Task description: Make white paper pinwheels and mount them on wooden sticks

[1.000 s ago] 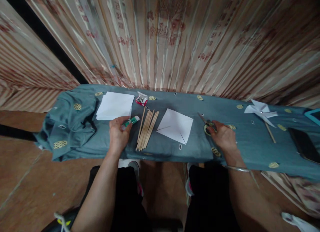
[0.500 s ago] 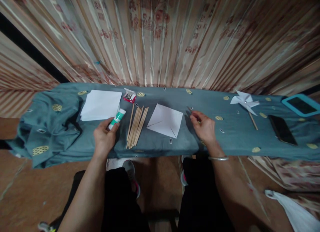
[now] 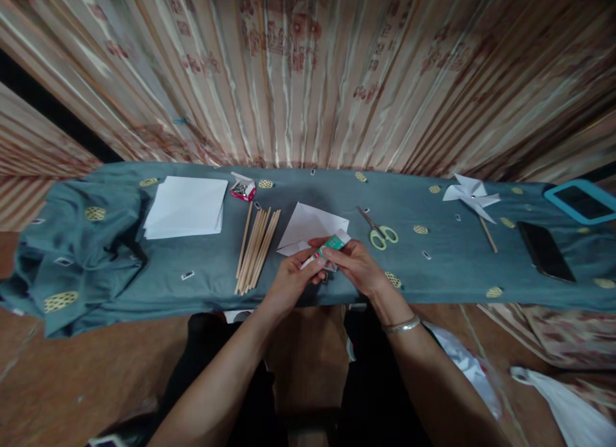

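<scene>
Both hands have come together over the near edge of the white paper square, which has slits cut in from its corners. Between them is a green and white glue stick, held at a slant. My left hand closes round its lower end. The fingers of my right hand are closed on its upper part. The hands and the glue stick hide the lower part of the square. Green-handled scissors lie on the cloth right of the paper, with no hand on them.
Left of the square lie several wooden sticks, a small red box of metal pins and a stack of white paper. On the right are a paper pinwheel, a black phone and a blue-framed tablet. A curtain hangs behind.
My right hand has let go of the scissors and moved left onto the glue stick. My left hand has carried the glue stick rightward from beside the paper stack to above the square.
</scene>
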Demonstrator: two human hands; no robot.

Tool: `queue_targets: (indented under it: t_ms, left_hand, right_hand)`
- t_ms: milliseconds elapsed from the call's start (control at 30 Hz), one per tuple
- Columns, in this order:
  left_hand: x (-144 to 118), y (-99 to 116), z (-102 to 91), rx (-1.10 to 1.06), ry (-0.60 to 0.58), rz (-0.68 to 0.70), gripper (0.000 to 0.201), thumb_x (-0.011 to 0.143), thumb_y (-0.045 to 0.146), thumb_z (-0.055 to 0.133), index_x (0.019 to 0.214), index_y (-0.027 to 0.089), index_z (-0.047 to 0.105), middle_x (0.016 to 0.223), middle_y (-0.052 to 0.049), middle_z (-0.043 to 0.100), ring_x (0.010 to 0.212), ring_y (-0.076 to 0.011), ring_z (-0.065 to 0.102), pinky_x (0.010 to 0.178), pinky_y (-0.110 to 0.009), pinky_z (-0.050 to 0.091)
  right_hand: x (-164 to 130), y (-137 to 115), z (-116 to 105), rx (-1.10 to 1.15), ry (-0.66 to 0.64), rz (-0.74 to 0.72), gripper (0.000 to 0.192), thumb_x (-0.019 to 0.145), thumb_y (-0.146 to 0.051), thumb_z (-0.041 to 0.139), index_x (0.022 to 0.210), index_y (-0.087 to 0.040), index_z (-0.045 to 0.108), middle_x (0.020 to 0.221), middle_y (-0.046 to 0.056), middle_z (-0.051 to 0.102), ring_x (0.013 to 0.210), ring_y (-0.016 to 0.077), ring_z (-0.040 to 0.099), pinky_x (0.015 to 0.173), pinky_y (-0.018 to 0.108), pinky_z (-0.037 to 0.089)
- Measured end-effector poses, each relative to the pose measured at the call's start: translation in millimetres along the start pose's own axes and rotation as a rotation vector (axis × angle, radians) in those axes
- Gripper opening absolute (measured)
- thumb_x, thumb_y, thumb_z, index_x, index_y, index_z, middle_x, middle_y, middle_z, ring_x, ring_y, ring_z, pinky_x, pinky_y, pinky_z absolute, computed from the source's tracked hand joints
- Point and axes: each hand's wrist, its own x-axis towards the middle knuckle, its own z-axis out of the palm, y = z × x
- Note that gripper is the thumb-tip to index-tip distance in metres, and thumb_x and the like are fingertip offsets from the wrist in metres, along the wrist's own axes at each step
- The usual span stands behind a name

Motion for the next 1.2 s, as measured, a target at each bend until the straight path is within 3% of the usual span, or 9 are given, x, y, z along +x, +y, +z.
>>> queue_targets:
  t_ms: [200,333,500,600,733,833,1000,1200]
  left_hand:
    - [24,3,2.7,0.139,0.023,0.033,0.028,0.068,0.040,0.076,0.076,0.014,0.070,0.055,0.001,0.059,0.048,-0.0087,0.044,0.051,-0.023,0.034]
    - [35,2,-3.8,0.264,0.052,0.076,0.019,0.071,0.032,0.072,0.082,0.016,0.071,0.055,0.003,0.059,0.050,-0.0114,0.048,0.055,-0.025,0.040]
    - [39,6,-28.4,0.552,0.194,0.197,0.022,0.074,0.019,0.066,0.094,0.021,0.073,0.081,-0.002,0.070,0.070,-0.0166,0.062,0.069,-0.027,0.049]
    - [41,7,-43.0,0.820,0.164,0.369,0.025,0.079,0.010,0.055,0.094,0.020,0.073,0.096,-0.006,0.070,0.087,-0.0189,0.065,0.082,-0.032,0.052]
    - [44,2,-52.2,1.117,0.059,0.558,0.036,0.079,0.001,0.046,0.100,0.016,0.070,0.104,-0.009,0.068,0.100,-0.0211,0.063,0.091,-0.039,0.052]
    - [46,-1,-55.8,1.201,0.039,0.635,0.033,0.083,0.003,0.046,0.103,0.017,0.069,0.106,-0.010,0.067,0.101,-0.0209,0.063,0.090,-0.039,0.054]
    - [52,5,-69.5,1.232,0.128,0.680,0.030,0.089,0.011,0.048,0.113,0.015,0.064,0.114,-0.012,0.064,0.107,-0.0215,0.061,0.093,-0.040,0.053]
    - [60,13,-82.9,1.404,0.196,0.606,0.049,0.079,0.000,0.042,0.125,0.011,0.053,0.123,-0.014,0.058,0.118,-0.0261,0.053,0.106,-0.050,0.042]
  right_hand:
    - [20,-4,-5,0.119,0.173,0.014,0.041,0.059,-0.049,0.083,0.083,-0.017,0.073,0.063,0.000,0.065,0.049,0.0116,0.052,0.045,0.027,0.046]
    - [34,-6,-15,0.136,0.274,-0.031,0.038,0.059,-0.050,0.084,0.073,-0.017,0.072,0.066,0.001,0.069,0.057,0.0110,0.056,0.053,0.023,0.049]
    - [46,-9,-33,0.158,0.410,-0.018,0.035,0.062,-0.050,0.083,0.072,-0.018,0.073,0.074,0.002,0.074,0.055,0.0075,0.058,0.051,0.018,0.049]
    - [50,-10,-39,0.164,0.469,-0.055,0.033,0.058,-0.049,0.085,0.069,-0.020,0.073,0.072,0.000,0.074,0.057,0.0085,0.061,0.052,0.017,0.051]
    - [56,-10,-36,0.144,0.438,-0.086,0.031,0.054,-0.044,0.089,0.066,-0.020,0.074,0.070,0.001,0.074,0.061,0.0110,0.065,0.057,0.020,0.054]
    - [59,-9,-33,0.116,0.399,-0.103,0.029,0.055,-0.042,0.088,0.068,-0.020,0.075,0.069,0.001,0.074,0.062,0.0124,0.066,0.060,0.023,0.055]
    - [62,-10,-36,0.084,0.403,-0.123,0.029,0.059,-0.044,0.086,0.071,-0.020,0.076,0.071,0.003,0.074,0.068,0.0149,0.067,0.065,0.027,0.056]
    - [62,-9,-41,0.069,0.397,-0.113,0.031,0.058,-0.045,0.087,0.070,-0.019,0.074,0.074,0.004,0.074,0.073,0.0178,0.068,0.071,0.031,0.056]
